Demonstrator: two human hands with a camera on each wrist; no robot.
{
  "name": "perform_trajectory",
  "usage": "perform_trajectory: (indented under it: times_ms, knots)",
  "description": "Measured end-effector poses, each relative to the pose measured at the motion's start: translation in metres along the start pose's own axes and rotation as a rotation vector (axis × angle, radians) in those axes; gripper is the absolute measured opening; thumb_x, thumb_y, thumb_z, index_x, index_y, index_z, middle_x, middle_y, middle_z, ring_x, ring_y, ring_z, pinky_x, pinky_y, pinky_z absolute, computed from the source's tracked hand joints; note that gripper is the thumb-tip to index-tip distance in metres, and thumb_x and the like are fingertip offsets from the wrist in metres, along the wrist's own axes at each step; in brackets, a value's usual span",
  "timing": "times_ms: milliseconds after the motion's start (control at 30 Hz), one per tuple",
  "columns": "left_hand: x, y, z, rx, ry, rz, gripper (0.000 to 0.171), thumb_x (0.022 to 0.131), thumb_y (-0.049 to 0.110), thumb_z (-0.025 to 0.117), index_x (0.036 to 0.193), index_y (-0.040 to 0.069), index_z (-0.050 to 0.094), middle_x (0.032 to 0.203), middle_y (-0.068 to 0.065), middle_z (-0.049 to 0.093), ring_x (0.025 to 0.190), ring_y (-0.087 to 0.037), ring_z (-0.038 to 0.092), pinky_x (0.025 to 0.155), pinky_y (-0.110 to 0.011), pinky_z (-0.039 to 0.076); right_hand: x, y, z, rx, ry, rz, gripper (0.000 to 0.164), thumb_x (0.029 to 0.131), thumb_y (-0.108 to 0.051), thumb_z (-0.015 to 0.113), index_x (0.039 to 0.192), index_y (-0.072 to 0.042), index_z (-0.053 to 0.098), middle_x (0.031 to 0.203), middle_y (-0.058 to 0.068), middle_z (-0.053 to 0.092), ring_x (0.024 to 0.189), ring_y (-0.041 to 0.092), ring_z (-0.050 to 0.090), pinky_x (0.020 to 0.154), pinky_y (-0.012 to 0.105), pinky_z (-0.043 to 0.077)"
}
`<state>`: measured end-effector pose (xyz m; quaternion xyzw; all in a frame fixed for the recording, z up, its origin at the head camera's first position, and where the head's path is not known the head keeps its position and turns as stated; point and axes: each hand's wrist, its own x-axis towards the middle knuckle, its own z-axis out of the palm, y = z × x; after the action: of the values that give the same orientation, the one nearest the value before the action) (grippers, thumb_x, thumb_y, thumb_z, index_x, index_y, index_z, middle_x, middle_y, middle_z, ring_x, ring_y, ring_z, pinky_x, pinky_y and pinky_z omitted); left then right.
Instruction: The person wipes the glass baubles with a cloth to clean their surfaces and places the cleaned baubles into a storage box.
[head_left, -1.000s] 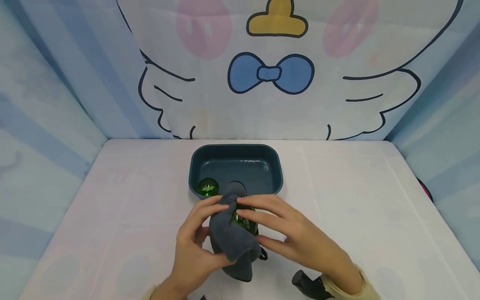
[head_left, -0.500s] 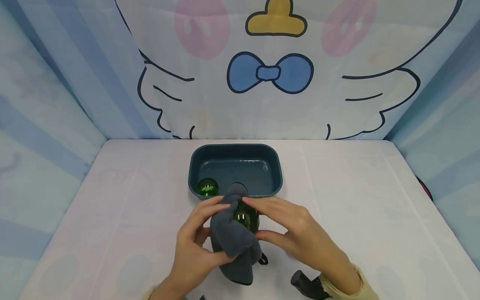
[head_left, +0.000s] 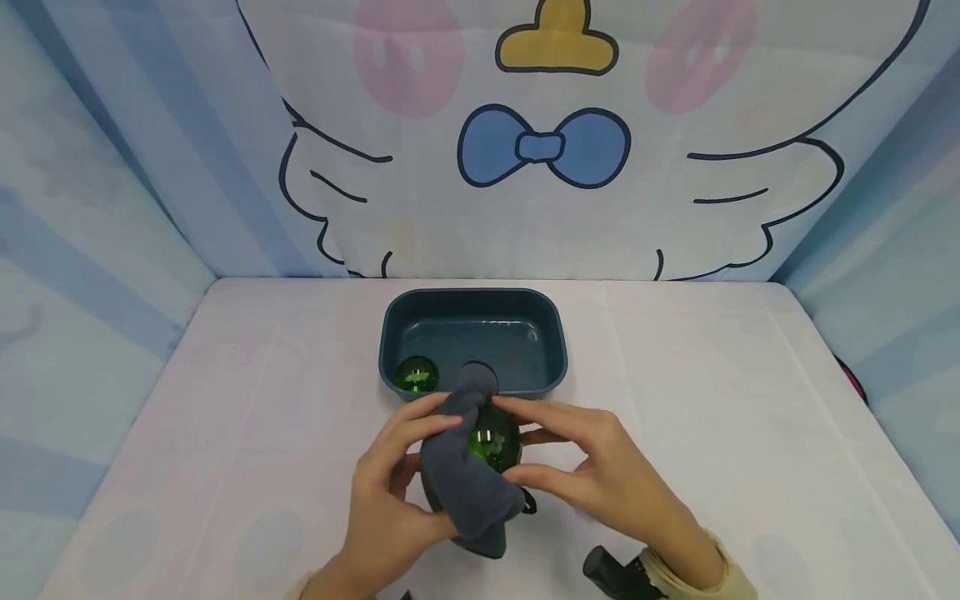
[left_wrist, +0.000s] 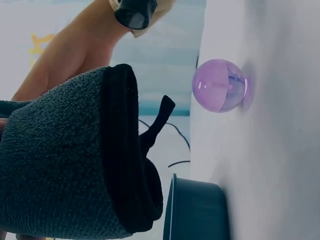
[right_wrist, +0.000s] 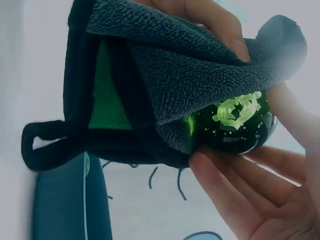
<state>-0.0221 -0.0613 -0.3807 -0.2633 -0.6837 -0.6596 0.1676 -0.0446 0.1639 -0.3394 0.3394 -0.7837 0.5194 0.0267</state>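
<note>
A dark grey towel [head_left: 463,475] is wrapped partly around a green glass ball [head_left: 497,439], held up in front of the basin. My left hand [head_left: 393,496] grips the towel from the left, thumb low and fingers over the top. From the right, my right hand [head_left: 600,462] holds the ball's bare side between thumb and fingers. The right wrist view shows a pale pattern with specks on the ball [right_wrist: 237,115] and the folded towel [right_wrist: 175,70] with its black edging and hanging loop [right_wrist: 42,145]. The towel hides the ball's other side.
Behind the hands stands a dark teal basin [head_left: 495,346] with another green ball [head_left: 417,374] in its near left corner. A see-through purple ball [left_wrist: 217,85] rests on the white table in the left wrist view. A printed curtain [head_left: 540,217] closes off the back.
My right thumb and fingers have shifted around the ball, and more of its green surface shows beside the towel. The towel's lower end has moved slightly; my left hand keeps its grip.
</note>
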Motion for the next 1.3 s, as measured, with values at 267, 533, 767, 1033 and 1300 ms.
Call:
perform_trajectory:
  times_ms: [267, 533, 767, 1033, 1300]
  knots:
    - [0.000, 0.000, 0.000, -0.050, -0.008, -0.025, 0.072, 0.063, -0.015, 0.085, 0.128, -0.002, 0.059, 0.136, -0.019, 0.053, 0.122, -0.020, 0.057, 0.085, -0.027, 0.059, 0.000, -0.004, -0.006, -0.193, -0.053, -0.243, 0.044, 0.090, -0.017, 0.074, 0.132, -0.010, 0.063, 0.140, 0.009, 0.056, 0.129, 0.021, 0.053, 0.105, 0.027, 0.047]
    - [-0.001, 0.000, 0.000, -0.057, -0.001, -0.033, 0.070, 0.064, -0.015, 0.085, 0.128, -0.003, 0.059, 0.137, -0.018, 0.054, 0.123, -0.020, 0.058, 0.083, -0.027, 0.059, 0.002, -0.004, -0.003, -0.204, -0.078, -0.295, 0.037, 0.096, -0.020, 0.065, 0.131, -0.009, 0.063, 0.140, 0.010, 0.056, 0.130, 0.023, 0.051, 0.104, 0.028, 0.048]
    - [-0.001, 0.001, 0.001, -0.007, 0.005, -0.030, 0.070, 0.066, -0.014, 0.085, 0.130, -0.001, 0.059, 0.138, -0.016, 0.054, 0.124, -0.017, 0.056, 0.083, -0.025, 0.059, -0.001, -0.005, 0.003, -0.075, 0.007, -0.106, 0.051, 0.086, -0.008, 0.077, 0.134, -0.008, 0.061, 0.135, 0.009, 0.061, 0.123, 0.019, 0.059, 0.092, 0.028, 0.056]
    - [-0.001, 0.000, 0.002, -0.025, -0.003, -0.035, 0.070, 0.065, -0.012, 0.086, 0.129, -0.001, 0.060, 0.136, -0.018, 0.054, 0.120, -0.018, 0.059, 0.078, -0.027, 0.060, -0.003, -0.007, 0.006, 0.016, 0.048, 0.138, 0.048, 0.086, -0.011, 0.076, 0.132, -0.011, 0.063, 0.125, 0.006, 0.066, 0.107, 0.016, 0.068, 0.079, 0.033, 0.061]
    - [0.000, 0.000, 0.001, -0.063, 0.013, -0.079, 0.073, 0.062, -0.014, 0.085, 0.129, -0.002, 0.058, 0.137, -0.017, 0.054, 0.121, -0.018, 0.058, 0.072, -0.028, 0.060, -0.002, -0.009, -0.002, -0.117, -0.032, 0.013, 0.056, 0.085, -0.010, 0.079, 0.137, -0.015, 0.060, 0.142, 0.003, 0.054, 0.127, 0.019, 0.056, 0.097, 0.030, 0.054]
